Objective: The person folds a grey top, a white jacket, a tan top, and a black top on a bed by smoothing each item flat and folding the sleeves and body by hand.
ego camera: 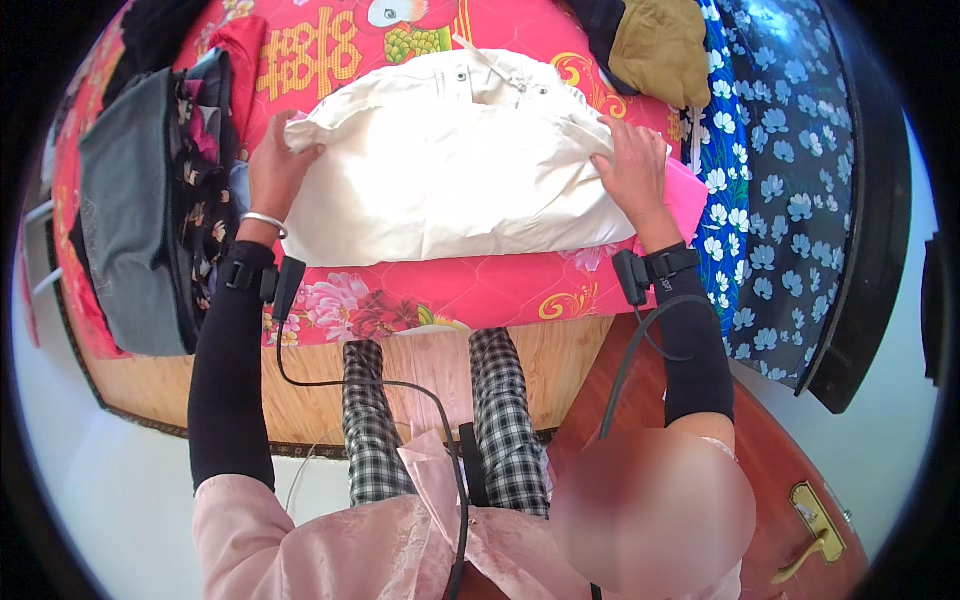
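Note:
A white cotton garment (450, 172) with metal snaps and a drawstring at its top lies spread over a red quilted bedcover (450, 289). My left hand (283, 169), with a silver bangle at the wrist, pinches the garment's upper left edge between thumb and fingers. On the opposite side, my right hand (634, 169) grips the upper right edge. Bright pink cloth (682, 199) shows beneath and beside my right hand. Both forearms wear black sleeves with strapped-on devices and cables.
Folded clothes, a dark grey one (135, 217) outermost, are piled at the left. An olive garment (660, 49) lies at the upper right, beside blue floral fabric (724, 165). A reddish wooden door (750, 465) with a brass handle (817, 532) stands at the lower right. Cables hang before my body.

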`<state>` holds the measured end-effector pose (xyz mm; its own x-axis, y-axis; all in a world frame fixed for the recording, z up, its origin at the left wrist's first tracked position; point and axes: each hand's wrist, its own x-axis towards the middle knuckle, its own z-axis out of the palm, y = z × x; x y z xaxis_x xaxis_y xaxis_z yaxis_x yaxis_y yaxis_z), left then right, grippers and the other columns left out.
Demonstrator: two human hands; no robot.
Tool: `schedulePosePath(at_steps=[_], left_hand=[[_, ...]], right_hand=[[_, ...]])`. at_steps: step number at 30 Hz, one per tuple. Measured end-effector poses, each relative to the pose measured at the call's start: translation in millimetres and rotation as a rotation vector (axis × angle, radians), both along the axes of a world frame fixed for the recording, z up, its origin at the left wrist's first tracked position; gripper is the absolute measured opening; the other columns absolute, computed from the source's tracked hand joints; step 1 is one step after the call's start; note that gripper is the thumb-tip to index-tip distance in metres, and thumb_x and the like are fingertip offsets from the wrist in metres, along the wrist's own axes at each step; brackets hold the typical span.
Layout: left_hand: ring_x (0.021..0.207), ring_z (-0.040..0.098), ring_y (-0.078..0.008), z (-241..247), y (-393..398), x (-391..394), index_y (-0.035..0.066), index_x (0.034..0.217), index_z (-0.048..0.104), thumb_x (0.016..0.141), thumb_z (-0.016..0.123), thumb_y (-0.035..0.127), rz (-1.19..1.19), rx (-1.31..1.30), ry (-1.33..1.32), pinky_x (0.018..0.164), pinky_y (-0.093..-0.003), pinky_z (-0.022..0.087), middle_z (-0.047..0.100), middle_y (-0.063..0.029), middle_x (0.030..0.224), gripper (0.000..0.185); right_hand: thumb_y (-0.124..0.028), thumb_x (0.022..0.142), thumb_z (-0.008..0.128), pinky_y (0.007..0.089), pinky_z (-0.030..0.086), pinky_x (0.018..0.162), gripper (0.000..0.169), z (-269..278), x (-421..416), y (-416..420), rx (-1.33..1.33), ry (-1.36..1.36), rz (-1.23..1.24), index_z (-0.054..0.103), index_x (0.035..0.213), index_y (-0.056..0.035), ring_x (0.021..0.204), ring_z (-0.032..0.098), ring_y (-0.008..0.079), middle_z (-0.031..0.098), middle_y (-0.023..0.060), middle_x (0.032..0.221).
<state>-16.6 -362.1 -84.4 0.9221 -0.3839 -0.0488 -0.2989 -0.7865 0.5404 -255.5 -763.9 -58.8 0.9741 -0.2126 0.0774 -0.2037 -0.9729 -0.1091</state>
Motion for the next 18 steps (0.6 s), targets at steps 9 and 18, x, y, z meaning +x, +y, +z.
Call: schedulePosePath(at_steps=[9,18], left_hand=[[0.103,0.060,-0.0295,59,50,-69,0.010,0.097,0.071,0.060,0.079,0.002,-0.376,-0.094,-0.349,0.093,-0.0438,0.046,0.066,-0.0089,0.097,0.039],[0.112,0.056,-0.0290,105,135,-244,0.014,0.100,0.071,0.066,0.065,0.004,-0.810,0.050,0.171,0.097,-0.0456,0.043,0.059,-0.0065,0.109,0.036]], right_hand=[[0.001,0.067,0.062,0.0412,0.046,0.073,0.022,41,-63,19,0.185,-0.121,0.138,0.060,0.089,-0.0033,0.088,0.057,0.0320,0.057,0.0113,0.090],[0.003,0.063,0.064,0.0450,0.045,0.090,0.026,40,-235,98,0.344,0.134,0.078,0.061,0.089,-0.0002,0.109,0.057,0.0349,0.060,0.0148,0.120]])
